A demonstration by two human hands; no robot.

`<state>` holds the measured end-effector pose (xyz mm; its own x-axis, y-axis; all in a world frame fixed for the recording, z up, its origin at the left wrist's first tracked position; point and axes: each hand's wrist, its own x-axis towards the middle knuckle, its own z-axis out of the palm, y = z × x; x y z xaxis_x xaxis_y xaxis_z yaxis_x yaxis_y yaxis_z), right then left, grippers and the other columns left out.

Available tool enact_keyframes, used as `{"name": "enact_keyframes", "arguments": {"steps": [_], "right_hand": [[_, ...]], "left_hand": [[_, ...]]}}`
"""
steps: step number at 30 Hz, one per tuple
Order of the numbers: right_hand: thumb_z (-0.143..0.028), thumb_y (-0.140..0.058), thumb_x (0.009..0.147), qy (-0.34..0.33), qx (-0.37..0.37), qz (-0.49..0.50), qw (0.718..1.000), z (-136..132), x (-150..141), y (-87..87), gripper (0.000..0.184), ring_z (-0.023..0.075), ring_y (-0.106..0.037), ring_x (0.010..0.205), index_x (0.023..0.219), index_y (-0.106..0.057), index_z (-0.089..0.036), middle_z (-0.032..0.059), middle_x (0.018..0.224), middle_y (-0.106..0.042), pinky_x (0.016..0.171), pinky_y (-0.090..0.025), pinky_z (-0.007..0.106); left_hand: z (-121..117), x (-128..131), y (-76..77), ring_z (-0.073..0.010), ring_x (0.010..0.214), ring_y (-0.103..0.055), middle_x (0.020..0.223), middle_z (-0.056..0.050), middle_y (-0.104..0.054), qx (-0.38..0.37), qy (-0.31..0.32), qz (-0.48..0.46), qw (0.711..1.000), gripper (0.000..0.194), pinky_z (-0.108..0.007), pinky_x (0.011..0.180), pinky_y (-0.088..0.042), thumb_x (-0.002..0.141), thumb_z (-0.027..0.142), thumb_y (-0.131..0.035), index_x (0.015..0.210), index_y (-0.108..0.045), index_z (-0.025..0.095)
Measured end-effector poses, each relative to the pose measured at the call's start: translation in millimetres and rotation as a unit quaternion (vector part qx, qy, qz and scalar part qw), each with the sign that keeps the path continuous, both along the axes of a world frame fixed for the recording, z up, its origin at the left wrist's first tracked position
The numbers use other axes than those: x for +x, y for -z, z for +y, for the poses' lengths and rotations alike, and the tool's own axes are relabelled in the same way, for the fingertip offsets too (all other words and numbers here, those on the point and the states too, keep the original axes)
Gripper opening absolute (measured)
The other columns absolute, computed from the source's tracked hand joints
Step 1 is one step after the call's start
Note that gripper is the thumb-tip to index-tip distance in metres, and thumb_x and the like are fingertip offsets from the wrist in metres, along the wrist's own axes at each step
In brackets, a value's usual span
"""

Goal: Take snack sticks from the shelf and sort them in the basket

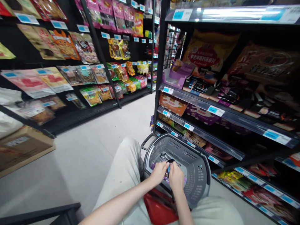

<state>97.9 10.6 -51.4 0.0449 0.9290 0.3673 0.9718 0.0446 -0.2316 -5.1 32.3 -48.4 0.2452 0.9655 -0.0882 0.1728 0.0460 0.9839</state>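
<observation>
A grey shopping basket (194, 161) with perforated walls stands between my knees, beside the right-hand shelf. Over its inside, my left hand (159, 172) and my right hand (177, 177) are close together, fingers pinched on a small black packet (171, 161). A bit of blue shows just below it, between the hands; its exact kind is too small to make out. Under the hands, dark and purple small packets lie on the basket floor, partly hidden by my fingers. The basket's black handle (147, 144) sticks out at its left end.
To the right, a black shelf (187, 97) holds boxes and bags of packaged food. Bagged snacks fill the wall shelves (93, 78) at left. A cardboard box (25, 150) sits at lower left. Something red (157, 204) is below the basket, between my legs.
</observation>
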Motion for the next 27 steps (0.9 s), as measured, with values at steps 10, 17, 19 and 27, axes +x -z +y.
{"name": "enact_keyframes", "arguments": {"steps": [10,17,19,27], "right_hand": [[-0.028,-0.027,0.085,-0.019,0.006,0.021,1.0,-2,6,-2.6,0.024,0.0129,-0.051,0.058,0.077,-0.047,-0.018,0.0043,0.074,-0.053,0.051,-0.03,0.023],[-0.033,-0.027,0.084,0.027,0.025,0.207,0.978,1,-6,-3.4,0.026,0.0145,-0.048,0.059,0.066,-0.04,-0.02,0.0015,0.062,-0.05,0.053,-0.032,0.023],[-0.038,-0.033,0.081,0.051,0.022,0.246,0.968,2,-5,-3.3,0.029,0.0129,-0.045,0.052,0.059,-0.038,-0.02,-0.002,0.053,-0.046,0.051,-0.03,0.022],[-0.039,-0.034,0.081,-0.023,-0.023,0.189,0.981,1,12,5.3,0.037,0.0104,-0.041,0.048,0.051,-0.041,-0.019,-0.0034,0.049,-0.044,0.048,-0.026,0.021]], "left_hand": [[-5,7,4.0,-0.0091,0.05,-0.037,0.05,0.002,-0.045,0.001,0.01,-0.007,1.0,0.04,-0.02,0.047,-0.03,0.077,0.046,-0.033,0.057,-0.048,0.015],[-6,1,-5.3,-0.0081,0.05,-0.033,0.049,0.003,-0.042,0.055,0.012,0.029,0.998,0.042,-0.02,0.049,-0.026,0.079,0.042,-0.031,0.057,-0.05,0.013],[-5,0,-4.8,-0.0084,0.051,-0.035,0.05,0.002,-0.041,0.042,0.006,0.01,0.999,0.042,-0.02,0.049,-0.027,0.078,0.044,-0.032,0.056,-0.049,0.013],[0,1,0.8,-0.0086,0.047,-0.04,0.046,0.004,-0.04,-0.042,-0.009,-0.042,0.998,0.04,-0.019,0.046,-0.033,0.068,0.05,-0.045,0.054,-0.048,0.013]]}}
